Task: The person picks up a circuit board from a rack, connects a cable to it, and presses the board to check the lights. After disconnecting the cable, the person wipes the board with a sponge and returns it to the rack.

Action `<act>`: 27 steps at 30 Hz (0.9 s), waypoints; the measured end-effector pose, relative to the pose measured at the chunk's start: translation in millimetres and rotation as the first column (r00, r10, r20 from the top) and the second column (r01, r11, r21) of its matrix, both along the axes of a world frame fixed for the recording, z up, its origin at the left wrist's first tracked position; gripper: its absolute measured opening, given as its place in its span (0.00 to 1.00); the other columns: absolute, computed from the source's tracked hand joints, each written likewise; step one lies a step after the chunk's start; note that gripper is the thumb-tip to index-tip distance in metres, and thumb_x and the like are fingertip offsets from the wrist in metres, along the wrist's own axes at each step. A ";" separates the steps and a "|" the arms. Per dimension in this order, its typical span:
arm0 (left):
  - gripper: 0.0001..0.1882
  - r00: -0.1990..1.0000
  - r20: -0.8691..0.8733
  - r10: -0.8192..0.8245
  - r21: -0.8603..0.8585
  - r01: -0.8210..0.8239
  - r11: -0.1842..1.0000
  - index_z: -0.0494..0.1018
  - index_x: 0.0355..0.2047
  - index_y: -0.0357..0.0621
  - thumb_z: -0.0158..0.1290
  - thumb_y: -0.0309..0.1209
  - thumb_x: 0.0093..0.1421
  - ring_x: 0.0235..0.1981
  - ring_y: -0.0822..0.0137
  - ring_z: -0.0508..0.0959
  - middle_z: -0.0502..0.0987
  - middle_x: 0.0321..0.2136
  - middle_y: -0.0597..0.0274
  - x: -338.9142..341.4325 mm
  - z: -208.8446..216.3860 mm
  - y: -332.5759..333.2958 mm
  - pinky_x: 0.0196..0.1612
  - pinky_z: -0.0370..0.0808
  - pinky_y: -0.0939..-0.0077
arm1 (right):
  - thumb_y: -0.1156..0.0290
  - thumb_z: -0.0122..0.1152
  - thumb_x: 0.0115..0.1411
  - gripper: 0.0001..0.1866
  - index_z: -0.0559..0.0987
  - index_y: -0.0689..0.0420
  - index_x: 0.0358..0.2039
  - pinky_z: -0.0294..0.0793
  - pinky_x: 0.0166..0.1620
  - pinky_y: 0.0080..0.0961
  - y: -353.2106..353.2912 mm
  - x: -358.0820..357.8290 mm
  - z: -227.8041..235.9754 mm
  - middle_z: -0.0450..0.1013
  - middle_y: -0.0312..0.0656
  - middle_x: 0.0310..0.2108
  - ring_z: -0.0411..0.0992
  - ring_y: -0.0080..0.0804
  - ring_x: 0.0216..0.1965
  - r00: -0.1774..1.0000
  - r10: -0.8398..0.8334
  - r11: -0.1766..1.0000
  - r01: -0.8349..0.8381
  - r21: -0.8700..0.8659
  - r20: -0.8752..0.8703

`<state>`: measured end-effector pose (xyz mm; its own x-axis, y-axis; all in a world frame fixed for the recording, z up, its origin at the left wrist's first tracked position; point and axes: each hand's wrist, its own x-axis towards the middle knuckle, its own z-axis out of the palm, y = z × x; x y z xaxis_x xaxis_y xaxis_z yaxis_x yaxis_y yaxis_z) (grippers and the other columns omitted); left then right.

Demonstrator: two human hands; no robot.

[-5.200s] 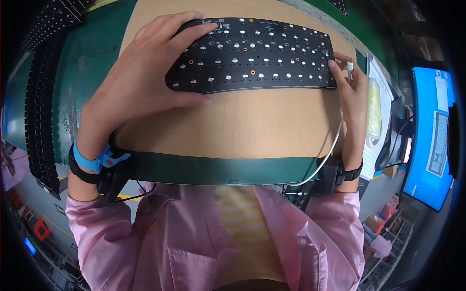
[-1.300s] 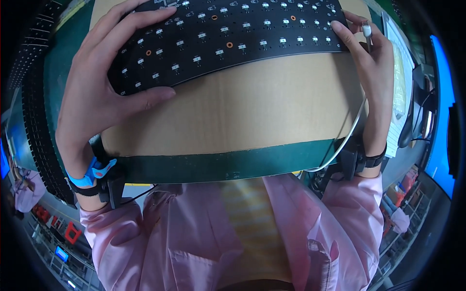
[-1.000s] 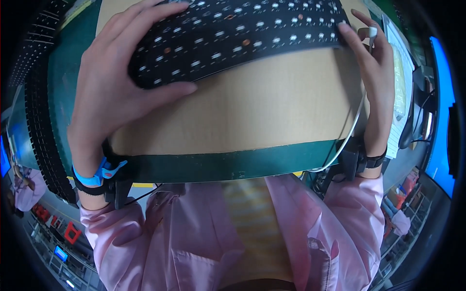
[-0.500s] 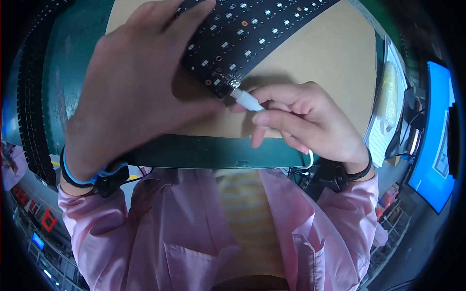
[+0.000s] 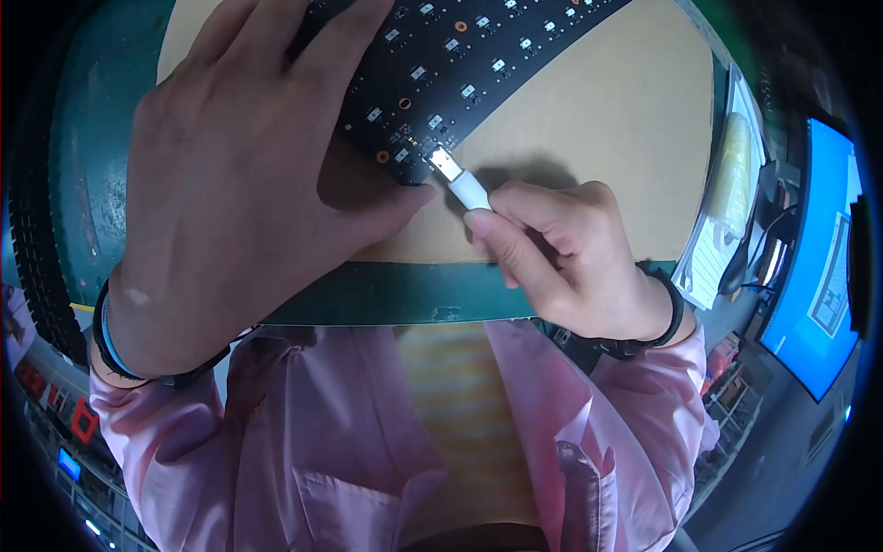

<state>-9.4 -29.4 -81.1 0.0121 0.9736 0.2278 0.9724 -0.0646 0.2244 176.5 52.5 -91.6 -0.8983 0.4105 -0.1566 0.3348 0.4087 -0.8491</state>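
Observation:
A black circuit board [image 5: 467, 89] dotted with small LEDs lies on a brown cardboard sheet [image 5: 625, 120], one corner pointing toward me. My left hand [image 5: 244, 175] is spread over the board's left side, fingers stretched apart and thumb tip close to that corner. Some of its fingertips run out at the top. Between thumb and fingers, my right hand [image 5: 575, 244] pinches a white USB cable plug [image 5: 469, 189]. The plug's metal end meets the board's corner; whether it sits inside a socket I cannot tell. My right hand hides the cable behind the plug.
The cardboard covers a green table mat [image 5: 414, 293] whose front edge is near my body. Papers with a yellowish wrapped roll [image 5: 733, 175] lie at the right, beside a blue-lit monitor [image 5: 819, 267]. A black toothed strip [image 5: 39, 267] runs along the left.
My left hand has shifted left and a little toward me. The board has moved slightly left. More of the plug's metal end shows now, and my right hand has turned and lowered a little.

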 end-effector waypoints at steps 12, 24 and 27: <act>0.42 0.919 -0.389 0.059 0.072 -0.033 0.997 0.60 0.51 0.40 0.63 0.38 0.33 0.44 0.55 0.68 0.65 0.46 0.50 118.9 -3.9 5.7 0.44 0.68 0.65 | 0.78 0.53 0.53 0.07 0.73 0.63 0.19 0.57 0.15 0.20 23.5 86.6 -77.8 0.64 0.39 0.11 0.63 0.26 0.10 0.849 0.128 0.974 -0.009 0.228 -0.513; 0.36 0.923 -0.354 0.153 0.294 -0.046 0.955 0.61 0.51 0.42 0.61 0.35 0.40 0.44 0.64 0.68 0.66 0.46 0.56 86.4 50.2 -35.5 0.42 0.69 0.72 | 0.69 0.52 0.57 0.10 0.75 0.64 0.28 0.66 0.31 0.17 27.4 125.6 -48.8 0.72 0.39 0.24 0.69 0.23 0.26 0.663 0.106 0.784 0.402 0.472 -0.741; 0.30 0.970 -0.175 0.169 0.156 -0.143 0.977 0.64 0.50 0.43 0.58 0.34 0.45 0.40 0.72 0.68 0.68 0.43 0.62 62.0 79.8 -51.8 0.38 0.69 0.79 | 0.64 0.52 0.57 0.14 0.76 0.63 0.35 0.67 0.36 0.17 88.8 164.8 -45.2 0.74 0.39 0.30 0.69 0.22 0.30 0.488 -0.172 0.585 0.750 0.310 -0.856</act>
<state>52.5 -81.2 -1.2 -0.0821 0.9248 0.3716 0.9966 0.0733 0.0379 341.3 141.4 -136.7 -0.2003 0.5185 0.8313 0.0901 0.8546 -0.5113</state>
